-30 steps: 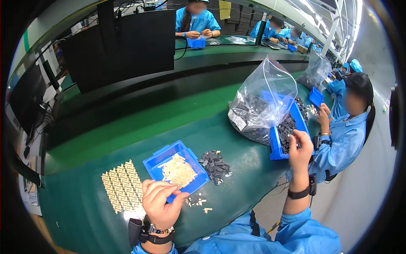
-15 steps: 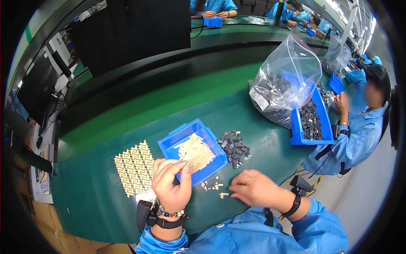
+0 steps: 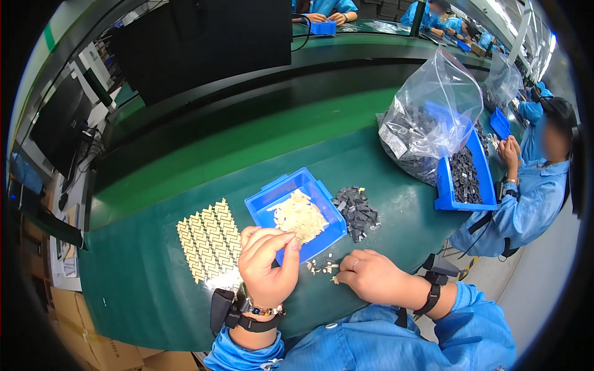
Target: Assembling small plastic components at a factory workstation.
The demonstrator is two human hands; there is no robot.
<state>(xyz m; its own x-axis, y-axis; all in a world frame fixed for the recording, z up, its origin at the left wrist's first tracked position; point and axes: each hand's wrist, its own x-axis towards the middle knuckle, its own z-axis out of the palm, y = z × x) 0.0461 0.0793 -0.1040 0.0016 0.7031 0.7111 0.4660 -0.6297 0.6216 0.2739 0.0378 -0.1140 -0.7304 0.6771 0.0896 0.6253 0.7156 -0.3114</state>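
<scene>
My left hand (image 3: 269,263) hovers by the near edge of a blue tray (image 3: 263,199), thumb and forefinger pinched; anything between them is too small to make out. Inside the tray lies a heap of small cream-coloured pieces (image 3: 300,213). My right hand (image 3: 374,275) is on the green tabletop, its fingers closed at a small cream piece (image 3: 335,280). Several loose cream and dark bits (image 3: 320,264) are scattered between my hands. Left of the tray, cream pieces lie in a zigzag layout (image 3: 207,238). A pile of small dark grey parts (image 3: 357,213) sits right of the tray.
A large clear plastic bag (image 3: 411,139) of dark parts leans against a long blue bin (image 3: 489,188) holding more of them. At the right a co-worker in blue (image 3: 526,198) works. A dark panel (image 3: 204,52) stands at the back.
My right hand has come down onto the loose cream piece, and its fingers have closed there. My left hand keeps its pinch near the tray. The whole view has shifted slightly.
</scene>
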